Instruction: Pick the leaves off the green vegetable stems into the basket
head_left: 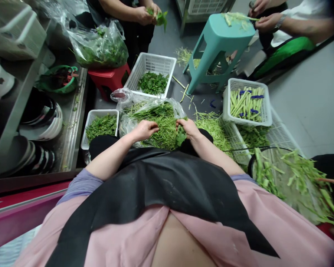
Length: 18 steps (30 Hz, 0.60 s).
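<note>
Grey floor spreads between the stools and baskets, with a heap of pale green stems lying beside the person's right leg. Along the left, a metal shelf carries stacked dishes and a green basket. Ahead, a red stool bears a clear bag of greens, just beside a white basket of loose leaves; farther right, pale stalks lie on a teal stool. Two other people work there, their hands on greenery. Banded stalks fill a raised white crate at the right. In front of the lap, an open plastic bag holds cut greens and stems. Over its right side, the right hand is closed around a bunch of leafy greens, leaves hanging below the fingers. The left hand, over the same bag, has its fingers curled in against the thumb; whether it pinches anything cannot be told.
</note>
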Motion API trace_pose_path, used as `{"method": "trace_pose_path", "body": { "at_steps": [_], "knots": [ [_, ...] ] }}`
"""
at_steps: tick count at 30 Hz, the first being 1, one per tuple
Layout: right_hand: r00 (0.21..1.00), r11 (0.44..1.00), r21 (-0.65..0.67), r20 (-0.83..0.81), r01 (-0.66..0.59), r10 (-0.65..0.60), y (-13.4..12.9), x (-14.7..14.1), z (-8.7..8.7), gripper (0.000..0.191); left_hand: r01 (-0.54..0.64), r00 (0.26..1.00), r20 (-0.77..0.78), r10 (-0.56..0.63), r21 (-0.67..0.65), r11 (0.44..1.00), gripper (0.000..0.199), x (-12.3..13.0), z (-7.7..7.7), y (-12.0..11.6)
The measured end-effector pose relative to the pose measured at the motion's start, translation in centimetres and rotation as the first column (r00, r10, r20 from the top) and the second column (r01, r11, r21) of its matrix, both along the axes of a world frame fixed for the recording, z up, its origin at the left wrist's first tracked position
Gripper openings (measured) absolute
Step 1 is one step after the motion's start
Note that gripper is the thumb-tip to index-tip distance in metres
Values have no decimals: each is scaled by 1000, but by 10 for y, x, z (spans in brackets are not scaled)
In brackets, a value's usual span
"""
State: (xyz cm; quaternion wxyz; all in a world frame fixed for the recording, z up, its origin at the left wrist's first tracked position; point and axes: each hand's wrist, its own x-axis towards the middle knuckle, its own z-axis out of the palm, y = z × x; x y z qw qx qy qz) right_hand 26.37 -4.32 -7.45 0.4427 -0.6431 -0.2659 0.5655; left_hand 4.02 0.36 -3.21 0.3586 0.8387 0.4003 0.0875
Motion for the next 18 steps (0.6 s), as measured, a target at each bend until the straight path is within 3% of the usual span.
{"method": "trace_pose_path", "body": {
  "at_steps": [2,4,7,9,10,12,14,15,17,18],
  "knots": [
    [996,998,46,74,52,-55,-3,3,-7,18,-4,1000,14,4,-45,999,22,1,-3,-2],
    [985,986,156,169,-66,39,-7,4,-9,20,-88,996,1,88,-51,995,28,0,-6,1],
    [950,921,291,251,-259,188,-10,1,-4,21,-264,964,59,259,92,960,34,-1,-9,8],
    [949,904,313,211,-291,233,-11,-5,3,19,-218,968,155,198,128,967,42,-1,-11,10],
    [955,905,314,172,-286,242,-11,-9,6,18,-142,974,187,125,82,986,49,-1,-12,9],
    [965,915,307,105,-261,240,-13,-17,11,20,12,980,197,16,-141,990,49,1,-14,5],
    [974,929,294,64,-224,215,-13,-23,11,21,36,989,147,19,-365,930,41,3,-14,-2],
    [980,939,281,50,-201,195,-13,-23,9,22,10,993,108,38,-413,911,39,3,-14,-5],
    [995,968,232,53,-99,89,-8,-17,2,21,-50,998,28,64,-357,933,36,3,-12,-10],
    [996,980,201,89,2,-20,-5,-9,-2,20,-50,999,-7,51,-296,954,35,2,-10,-11]
  ]
}}
